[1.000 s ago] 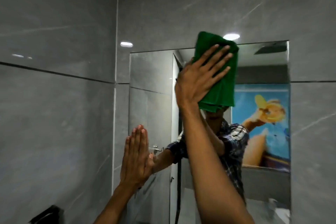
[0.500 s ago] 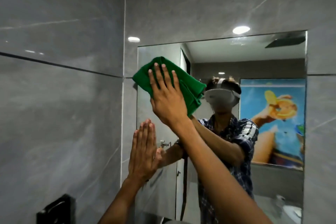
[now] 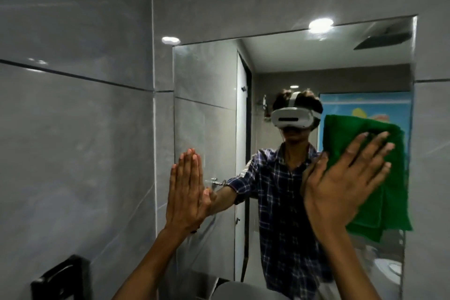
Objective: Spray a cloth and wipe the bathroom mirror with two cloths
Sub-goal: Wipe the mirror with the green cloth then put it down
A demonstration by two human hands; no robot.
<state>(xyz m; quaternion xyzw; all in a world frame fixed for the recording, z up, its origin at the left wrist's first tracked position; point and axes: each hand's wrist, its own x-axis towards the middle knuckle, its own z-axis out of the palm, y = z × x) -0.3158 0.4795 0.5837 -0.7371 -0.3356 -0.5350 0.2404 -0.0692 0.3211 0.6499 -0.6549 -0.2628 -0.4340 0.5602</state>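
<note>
The bathroom mirror (image 3: 207, 75) hangs on the grey tiled wall ahead. My right hand (image 3: 341, 178) is flat with spread fingers, pressing a folded green cloth (image 3: 387, 202) against the right side of the glass. My left hand (image 3: 188, 190) lies flat on the mirror's lower left edge, fingers together and pointing up, with nothing in it. The mirror reflects me in a checked shirt. No second cloth and no spray bottle are in view.
Grey tiled walls meet in a corner (image 3: 153, 80) just left of the mirror. A black fixture (image 3: 60, 277) is mounted low on the left wall. A basin rim (image 3: 243, 290) shows at the bottom. The reflection shows a door and a blue poster.
My right hand has swept the green cloth from the mirror's upper left across to its right side, a little lower. My left hand has stayed flat on the lower left edge.
</note>
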